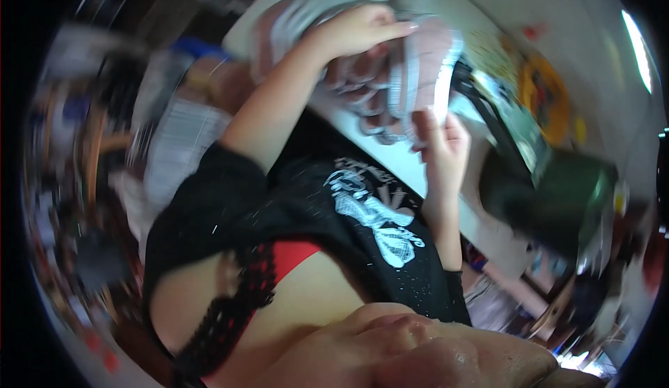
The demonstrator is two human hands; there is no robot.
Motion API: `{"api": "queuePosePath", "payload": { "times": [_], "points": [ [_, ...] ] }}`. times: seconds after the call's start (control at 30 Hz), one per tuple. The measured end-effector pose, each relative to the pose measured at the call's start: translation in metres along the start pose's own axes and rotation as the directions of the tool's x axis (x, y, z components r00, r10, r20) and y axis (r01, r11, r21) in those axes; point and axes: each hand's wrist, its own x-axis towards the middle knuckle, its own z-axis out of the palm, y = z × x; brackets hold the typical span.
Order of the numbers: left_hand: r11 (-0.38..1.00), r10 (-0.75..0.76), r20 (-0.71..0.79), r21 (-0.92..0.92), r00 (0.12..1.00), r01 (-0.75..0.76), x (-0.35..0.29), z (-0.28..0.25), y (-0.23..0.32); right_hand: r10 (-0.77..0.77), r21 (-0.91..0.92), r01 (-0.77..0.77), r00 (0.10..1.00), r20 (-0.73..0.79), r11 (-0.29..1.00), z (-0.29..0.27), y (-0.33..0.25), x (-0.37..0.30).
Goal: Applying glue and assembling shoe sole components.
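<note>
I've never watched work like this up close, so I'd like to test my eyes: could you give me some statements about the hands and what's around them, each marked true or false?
1. The left hand and right hand are on the same pinkish piece. True.
2. The left hand is at the end nearest the body. False: the right hand is there; the left is at the far end.
3. The shirt is plain white. False: it is black with a white print.
4. Similar-looking pieces lie to the left of the held one. True.
5. The round orange thing is left of both hands. False: it is to their right.
</note>
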Motion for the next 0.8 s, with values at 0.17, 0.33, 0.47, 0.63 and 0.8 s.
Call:
{"api": "queuePosePath", "payload": {
  "times": [0.17, 0.33, 0.47, 0.63, 0.8],
  "points": [
    [0.904, 0.206, -0.485, 0.427, 0.850, 0.025, -0.014, -0.078, -0.059, -0.195, -0.479, 0.162, 0.981, -0.021, 0.863, 0.062, 0.000, 0.038],
    [0.815, 0.057, -0.682, 0.454, 0.729, 0.361, -0.001, -0.102, -0.149, -0.216, -0.348, 0.224, 0.974, 0.063, 0.910, 0.060, 0.009, 0.009],
    [0.677, -0.111, -0.629, 0.520, 0.770, 0.522, -0.010, -0.078, -0.145, -0.161, -0.316, 0.176, 0.984, 0.072, 0.932, 0.060, 0.009, -0.005],
    [0.685, -0.314, -0.597, 0.396, 0.739, 0.611, -0.005, -0.100, -0.141, -0.089, -0.184, 0.099, 0.994, 0.060, 0.978, 0.033, 0.016, -0.012],
    [0.728, -0.198, -0.587, 0.448, 0.785, 0.519, -0.011, -0.120, -0.165, -0.049, -0.125, 0.053, 0.998, 0.032, 0.991, 0.028, 0.027, -0.014]
  ]
}}
